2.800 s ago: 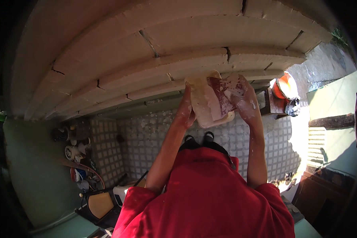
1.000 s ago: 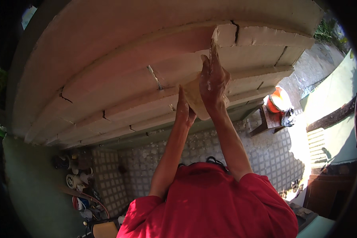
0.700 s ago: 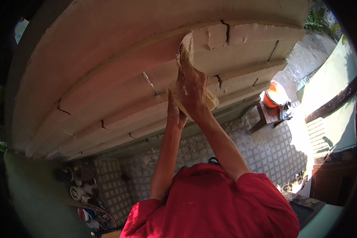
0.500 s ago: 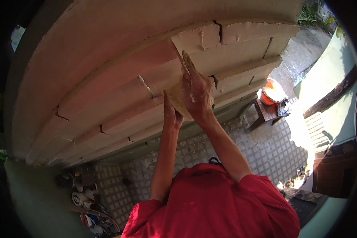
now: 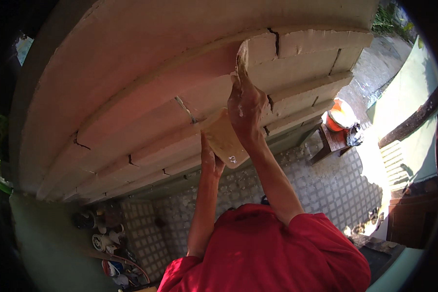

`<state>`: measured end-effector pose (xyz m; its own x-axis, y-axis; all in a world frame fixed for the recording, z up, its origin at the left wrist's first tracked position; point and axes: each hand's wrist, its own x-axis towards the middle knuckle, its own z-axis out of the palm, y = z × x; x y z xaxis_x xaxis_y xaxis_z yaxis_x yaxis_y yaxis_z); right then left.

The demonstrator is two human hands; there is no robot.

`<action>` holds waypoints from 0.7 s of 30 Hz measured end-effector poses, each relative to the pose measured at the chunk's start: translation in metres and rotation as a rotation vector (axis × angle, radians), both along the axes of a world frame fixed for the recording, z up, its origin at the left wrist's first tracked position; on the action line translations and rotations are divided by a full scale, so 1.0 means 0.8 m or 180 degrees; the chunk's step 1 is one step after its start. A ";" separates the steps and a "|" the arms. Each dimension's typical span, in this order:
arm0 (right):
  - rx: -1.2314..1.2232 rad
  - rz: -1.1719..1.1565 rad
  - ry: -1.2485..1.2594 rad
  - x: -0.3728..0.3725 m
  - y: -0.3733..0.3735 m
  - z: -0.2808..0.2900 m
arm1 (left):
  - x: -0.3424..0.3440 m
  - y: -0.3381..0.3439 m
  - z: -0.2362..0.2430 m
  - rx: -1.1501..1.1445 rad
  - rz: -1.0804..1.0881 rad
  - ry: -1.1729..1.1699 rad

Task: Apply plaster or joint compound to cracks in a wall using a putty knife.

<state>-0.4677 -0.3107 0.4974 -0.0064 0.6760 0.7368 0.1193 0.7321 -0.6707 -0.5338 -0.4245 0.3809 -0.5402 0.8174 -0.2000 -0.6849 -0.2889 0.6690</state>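
My left hand (image 5: 210, 158) grips a pale plastic container (image 5: 224, 138) from below and the left side. My right hand (image 5: 246, 109), speckled white, is closed on a putty-smeared scraper (image 5: 241, 58), held upright against a ledge of the stepped, cream and pinkish surface (image 5: 131, 107) above me. The scraper sits just left of a dark crack (image 5: 277, 41), beside rough patches of filler. Other cracks and a pale streak run across the bands. My right hand is just above and right of the container, whose open side faces away from view or cannot be made out.
A wooden stool (image 5: 328, 146) at the right carries an orange bucket (image 5: 337, 119) and a crumpled bag (image 5: 355, 134). Cans and hoses (image 5: 107, 248) crowd the lower left beside a green wall (image 5: 44, 233). Below lies a tiled floor (image 5: 316, 190); a dark beam (image 5: 413, 121) is at the far right.
Since half a second ago my right hand and scraper have risen slightly and moved right along the ledge. The container in my left hand has dropped lower and more of it shows.
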 end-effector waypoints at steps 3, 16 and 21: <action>0.0061 0.0090 -0.0193 -0.008 -0.012 -0.009 | 0.004 -0.004 -0.006 -0.0052 -0.0031 -0.0031; 0.0148 -0.0416 -0.0305 0.040 0.041 0.012 | 0.008 -0.027 -0.012 -0.0056 0.0057 -0.0178; 0.0042 -0.0145 -0.0428 -0.008 0.007 0.001 | 0.014 -0.031 -0.006 -0.0046 0.0071 -0.0220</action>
<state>-0.4742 -0.3050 0.4982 -0.0751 0.6682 0.7402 0.2408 0.7325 -0.6368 -0.5229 -0.4494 0.3760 -0.5426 0.8021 -0.2492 -0.7231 -0.2952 0.6245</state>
